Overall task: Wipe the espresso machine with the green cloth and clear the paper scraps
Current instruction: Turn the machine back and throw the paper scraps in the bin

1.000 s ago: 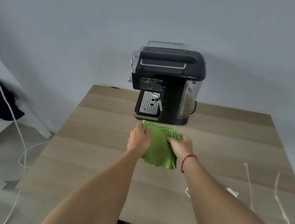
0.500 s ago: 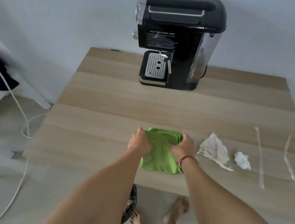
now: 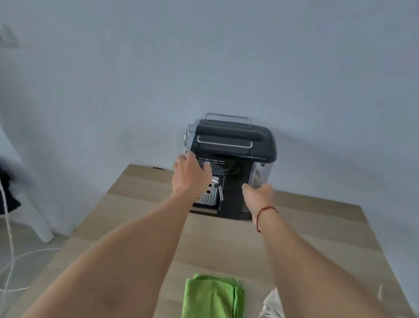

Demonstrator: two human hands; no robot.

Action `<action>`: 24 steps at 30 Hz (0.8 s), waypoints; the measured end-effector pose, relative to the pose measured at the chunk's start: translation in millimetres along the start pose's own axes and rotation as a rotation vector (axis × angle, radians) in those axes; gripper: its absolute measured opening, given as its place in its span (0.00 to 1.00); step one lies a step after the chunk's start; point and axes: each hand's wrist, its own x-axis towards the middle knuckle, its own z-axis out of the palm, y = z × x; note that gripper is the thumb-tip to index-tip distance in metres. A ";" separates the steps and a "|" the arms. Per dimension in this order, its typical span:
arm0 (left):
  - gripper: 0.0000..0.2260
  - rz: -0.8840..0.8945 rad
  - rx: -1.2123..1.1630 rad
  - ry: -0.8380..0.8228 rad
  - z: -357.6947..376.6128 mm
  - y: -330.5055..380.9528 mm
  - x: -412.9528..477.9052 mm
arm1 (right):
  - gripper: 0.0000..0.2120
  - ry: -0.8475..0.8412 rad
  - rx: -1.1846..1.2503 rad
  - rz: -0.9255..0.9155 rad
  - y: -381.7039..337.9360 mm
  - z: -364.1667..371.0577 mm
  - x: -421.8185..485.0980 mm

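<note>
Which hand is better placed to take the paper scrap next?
Probably the right hand: the paper scrap lies beside its forearm, right of the green cloth; the left hand would have to cross the cloth.

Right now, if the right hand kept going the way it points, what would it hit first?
Most likely the side of the coffee machine; the right hand looks almost there, though depth is hard to judge.

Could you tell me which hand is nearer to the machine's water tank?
Right: the right hand is by the water tank; the left hand is before the drip tray, further left.
</note>
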 end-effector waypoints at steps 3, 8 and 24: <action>0.22 0.084 -0.025 0.074 -10.0 18.0 26.7 | 0.20 0.028 0.084 -0.075 -27.8 -1.8 19.6; 0.23 0.100 0.030 0.035 -6.6 26.9 70.4 | 0.37 0.061 0.083 -0.017 -54.2 13.9 53.7; 0.16 0.222 0.081 -0.109 17.8 10.5 127.7 | 0.57 0.184 0.088 0.272 -88.7 72.8 104.9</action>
